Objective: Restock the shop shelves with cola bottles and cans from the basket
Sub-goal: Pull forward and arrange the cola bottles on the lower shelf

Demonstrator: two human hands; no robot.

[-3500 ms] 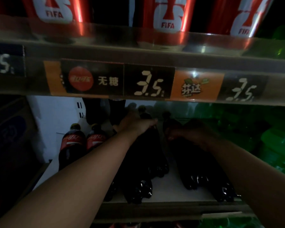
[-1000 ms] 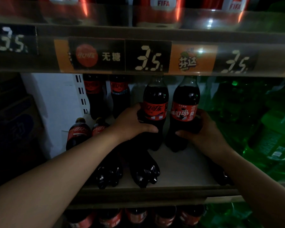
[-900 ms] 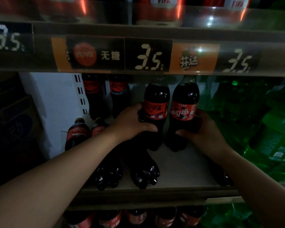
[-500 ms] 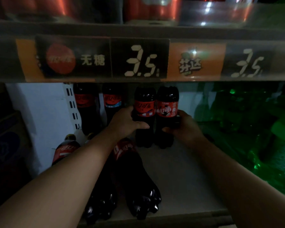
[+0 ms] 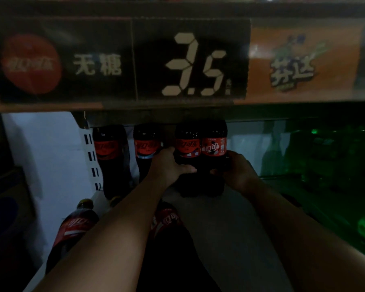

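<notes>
Left cola bottle [image 5: 188, 144] and right cola bottle [image 5: 214, 144] are standing touching, deep on the shelf [image 5: 230, 228]; our left grip [image 5: 169, 165] is clamping one, right grip [image 5: 236, 171] the other. We are judging restocking partway: lying bottles [image 5: 76, 228] in front are awaiting uprighting.

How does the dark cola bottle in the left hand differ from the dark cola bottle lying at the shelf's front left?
The left hand grips its red-labelled cola bottle upright, deep on the shelf; the front-left cola bottle lies on its side near the shelf's front edge, cap toward the back. No hand touches the lying bottle. Both hold dark cola with red labels.
</notes>
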